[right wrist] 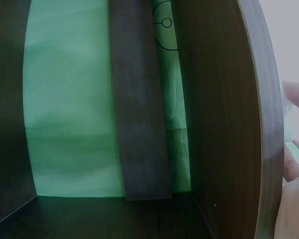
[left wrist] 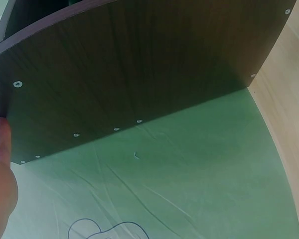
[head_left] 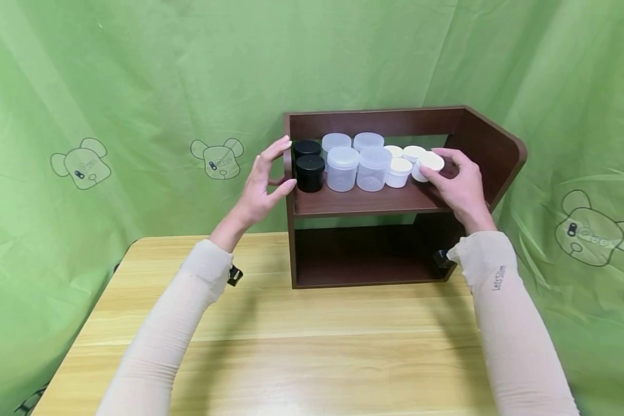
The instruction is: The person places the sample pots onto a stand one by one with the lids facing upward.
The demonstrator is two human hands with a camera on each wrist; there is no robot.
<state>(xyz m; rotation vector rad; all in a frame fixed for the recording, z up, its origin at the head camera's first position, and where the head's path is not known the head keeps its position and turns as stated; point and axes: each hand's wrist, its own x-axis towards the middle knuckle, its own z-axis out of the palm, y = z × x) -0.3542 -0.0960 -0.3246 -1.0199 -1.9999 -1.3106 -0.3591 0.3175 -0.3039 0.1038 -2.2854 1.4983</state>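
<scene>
On the upper board of a dark brown shelf [head_left: 364, 202] stand two black jars [head_left: 309, 173], several tall translucent jars [head_left: 342, 170] and several small white jars [head_left: 397, 173]. At the right end of this row my right hand [head_left: 460, 182] pinches a small white jar [head_left: 430, 162] between thumb and fingers, its lid facing up and toward me. In the right wrist view only part of that hand [right wrist: 295, 164] shows, beyond the shelf's edge. My left hand [head_left: 260, 190] touches the shelf's left side panel [left wrist: 139, 59], fingers extended and thumb at the front edge.
The shelf stands at the back of a light wooden table [head_left: 291, 346]. Its raised right side panel [head_left: 491, 150] is close beside my right hand. Below the jars lies an open lower compartment [head_left: 364, 254]. A green curtain [head_left: 151, 75] with bear drawings hangs behind.
</scene>
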